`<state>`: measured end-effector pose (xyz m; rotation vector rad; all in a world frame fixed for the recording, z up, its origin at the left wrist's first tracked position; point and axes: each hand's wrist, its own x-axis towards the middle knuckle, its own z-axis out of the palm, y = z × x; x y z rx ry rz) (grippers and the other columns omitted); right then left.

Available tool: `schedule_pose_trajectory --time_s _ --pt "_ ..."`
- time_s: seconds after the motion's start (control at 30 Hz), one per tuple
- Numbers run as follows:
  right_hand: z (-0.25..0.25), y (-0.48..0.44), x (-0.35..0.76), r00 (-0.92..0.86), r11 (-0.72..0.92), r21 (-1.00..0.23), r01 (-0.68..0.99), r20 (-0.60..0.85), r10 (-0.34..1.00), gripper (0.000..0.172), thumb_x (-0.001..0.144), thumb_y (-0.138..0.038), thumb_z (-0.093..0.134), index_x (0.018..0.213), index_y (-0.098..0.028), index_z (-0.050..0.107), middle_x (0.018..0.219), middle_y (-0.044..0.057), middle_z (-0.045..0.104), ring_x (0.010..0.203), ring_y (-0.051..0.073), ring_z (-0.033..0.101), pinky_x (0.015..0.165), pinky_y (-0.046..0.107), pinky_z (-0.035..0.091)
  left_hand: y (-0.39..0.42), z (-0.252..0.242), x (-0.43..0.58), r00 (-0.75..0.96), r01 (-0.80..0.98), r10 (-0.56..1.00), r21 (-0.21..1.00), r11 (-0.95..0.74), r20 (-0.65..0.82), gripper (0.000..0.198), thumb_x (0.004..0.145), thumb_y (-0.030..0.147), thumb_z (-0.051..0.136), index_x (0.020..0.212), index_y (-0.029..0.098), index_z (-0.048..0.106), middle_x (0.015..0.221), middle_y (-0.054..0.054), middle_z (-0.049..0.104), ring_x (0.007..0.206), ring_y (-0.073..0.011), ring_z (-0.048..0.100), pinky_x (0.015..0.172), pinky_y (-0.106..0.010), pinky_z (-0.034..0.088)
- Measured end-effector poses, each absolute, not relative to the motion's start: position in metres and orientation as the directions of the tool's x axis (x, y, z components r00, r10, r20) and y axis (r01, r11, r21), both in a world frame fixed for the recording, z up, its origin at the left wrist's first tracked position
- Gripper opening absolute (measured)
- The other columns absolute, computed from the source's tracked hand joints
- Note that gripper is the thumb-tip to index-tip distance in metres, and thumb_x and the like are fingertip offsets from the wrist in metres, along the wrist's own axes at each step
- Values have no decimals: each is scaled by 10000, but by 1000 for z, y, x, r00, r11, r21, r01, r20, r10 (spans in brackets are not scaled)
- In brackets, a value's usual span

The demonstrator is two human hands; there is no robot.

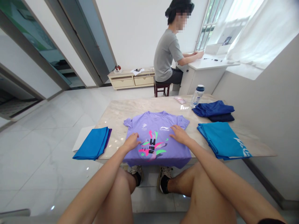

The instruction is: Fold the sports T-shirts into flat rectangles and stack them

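Observation:
A purple T-shirt (pixel 156 124) with a pink, green and black print lies spread front-up on the marble table (pixel 121 112), its hem hanging over the near edge. My left hand (pixel 131 141) rests flat on the shirt's left side, fingers spread and open. My right hand (pixel 178 133) lies flat on the right side near the chest logo, fingers also stretched out. Neither hand holds anything.
A folded blue garment (pixel 92 143) lies at the table's left edge, a folded teal stack (pixel 221 140) at the right, dark blue folded clothes (pixel 213 111) behind it, and a water bottle (pixel 197 95). A person in grey (pixel 167 57) sits at a white desk beyond. A low cabinet (pixel 130 77) stands by the wall.

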<state>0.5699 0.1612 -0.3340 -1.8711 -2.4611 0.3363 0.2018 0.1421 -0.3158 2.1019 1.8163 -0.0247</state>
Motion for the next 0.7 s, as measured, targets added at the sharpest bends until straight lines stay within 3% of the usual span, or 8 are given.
schedule_pose_trajectory --time_s 0.1,0.23,0.33,0.47,0.6,0.7 --pt "-338 162 564 -313 280 -191 941 -172 934 480 1109 -359 585 1548 -166 612 1679 202 519 1493 341 558 1220 419 439 147 -323 207 120 972 947 229 -51 -299 433 864 354 850 1214 165 679 1134 -132 780 1064 -297 753 892 -331 536" --pt "-328 162 567 -314 268 -216 939 -220 924 356 1127 -354 533 1312 -168 774 1432 199 726 1322 326 697 1112 380 505 120 -331 204 64 976 952 218 3 -298 555 1020 441 702 1462 141 552 1037 -117 799 1055 -293 764 874 -331 507" --pt "-322 159 572 -277 230 -198 953 -257 926 389 1139 -377 492 1247 -162 798 1290 202 786 1221 341 745 1009 382 539 88 -337 200 48 979 951 204 16 -306 478 1055 450 664 1440 177 588 1056 -119 803 1102 -305 759 893 -343 492" --pt "-330 154 579 -270 220 -193 956 -291 918 373 1130 -374 499 1300 -165 756 1286 199 784 1196 337 748 944 369 530 78 -335 186 15 963 966 262 56 -259 320 1053 420 670 1313 234 659 1045 -76 809 1083 -280 762 890 -332 497" --pt "-349 154 584 -307 242 -232 942 -306 901 339 1124 -391 509 1331 -185 679 1202 164 797 1123 320 757 857 346 502 122 -317 157 -220 888 972 397 233 -80 296 1070 374 622 1306 196 649 1243 -109 794 1096 -223 762 923 -299 517" --pt "-359 159 589 -291 219 -243 945 -320 902 312 1136 -403 473 1255 -191 668 1129 142 803 1076 313 762 815 338 478 163 -307 141 -423 832 901 355 428 -94 431 1067 502 604 1307 150 670 1323 -180 773 1222 -279 740 937 -324 521"
